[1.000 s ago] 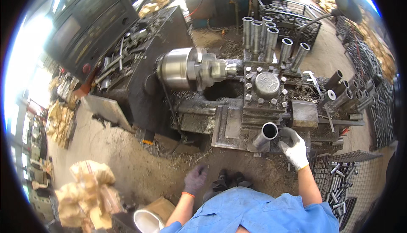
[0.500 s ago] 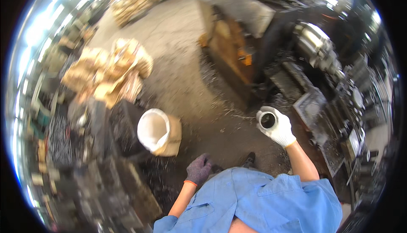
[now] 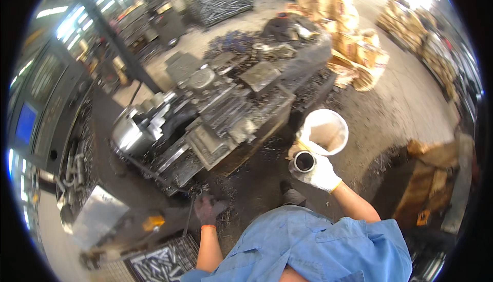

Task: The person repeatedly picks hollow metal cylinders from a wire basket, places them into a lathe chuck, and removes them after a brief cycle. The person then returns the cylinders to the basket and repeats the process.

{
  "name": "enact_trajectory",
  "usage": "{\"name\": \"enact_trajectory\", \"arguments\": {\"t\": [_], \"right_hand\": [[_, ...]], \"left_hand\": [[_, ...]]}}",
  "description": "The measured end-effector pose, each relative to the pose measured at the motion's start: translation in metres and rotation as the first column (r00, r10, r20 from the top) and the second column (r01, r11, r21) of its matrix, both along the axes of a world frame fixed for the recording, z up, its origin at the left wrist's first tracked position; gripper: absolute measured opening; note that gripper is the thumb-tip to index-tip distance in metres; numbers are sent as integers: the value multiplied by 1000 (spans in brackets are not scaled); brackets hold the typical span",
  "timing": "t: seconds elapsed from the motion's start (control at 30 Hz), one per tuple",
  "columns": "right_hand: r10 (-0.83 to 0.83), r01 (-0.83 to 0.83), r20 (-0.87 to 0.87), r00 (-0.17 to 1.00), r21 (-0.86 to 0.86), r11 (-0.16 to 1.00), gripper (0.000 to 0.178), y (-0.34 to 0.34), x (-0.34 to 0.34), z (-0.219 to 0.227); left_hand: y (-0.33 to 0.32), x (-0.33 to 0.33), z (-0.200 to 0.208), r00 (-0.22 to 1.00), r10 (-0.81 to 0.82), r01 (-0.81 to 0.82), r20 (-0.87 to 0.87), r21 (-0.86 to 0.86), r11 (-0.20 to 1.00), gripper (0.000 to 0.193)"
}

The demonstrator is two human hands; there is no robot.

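Note:
My right hand, in a white knit glove, grips a short metal tube with its round open end facing up. The tube is in front of the near rim of a white-lined bucket-like container, and I cannot tell whether they touch. My left hand, in a dark purplish-grey glove, is low beside a lathe. Its thumb stands apart from the slightly blurred fingers, and nothing shows in it. Close to its left side is a thin upright rod; contact is unclear.
The lathe's shiny chuck is at the left. A crate of metal pieces is at the lower left. Brown sacks stand beyond the container, and a rusty machine housing is at the right. Metal chips litter the floor.
The view has swung left, bringing the lathe in front of me. My left hand has moved outward to the lathe's side. The metal tube stays in my right hand, now beside the white-lined container.

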State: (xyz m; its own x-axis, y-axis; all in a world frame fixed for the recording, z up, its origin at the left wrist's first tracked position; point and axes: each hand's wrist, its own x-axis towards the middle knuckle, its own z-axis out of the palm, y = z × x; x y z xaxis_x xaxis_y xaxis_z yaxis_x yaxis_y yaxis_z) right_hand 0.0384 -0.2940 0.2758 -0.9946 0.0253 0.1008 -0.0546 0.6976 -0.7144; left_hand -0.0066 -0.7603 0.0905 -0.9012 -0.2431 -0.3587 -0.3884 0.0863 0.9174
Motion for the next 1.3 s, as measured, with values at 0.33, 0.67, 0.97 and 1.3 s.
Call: {"name": "enact_trajectory", "arguments": {"t": [0.33,0.67,0.97,1.3], "right_hand": [[348,-336,26,937,-206,919,59,-66,-239,20],[807,-808,-136,574,68,586,29,3,-400,138],[857,-808,262,445,529,258,43,-232,-568,104],[327,-351,210,921,809,471,33,-89,-709,147]], "left_hand": [[-118,72,40,488,681,-844,-545,-494,209,57],[-131,61,66,490,813,-838,-313,-425,342,52],[-66,-6,82,178,956,-984,-233,-72,165,58],[-51,-301,275,947,-120,-312,-297,-940,-140,91]]}}
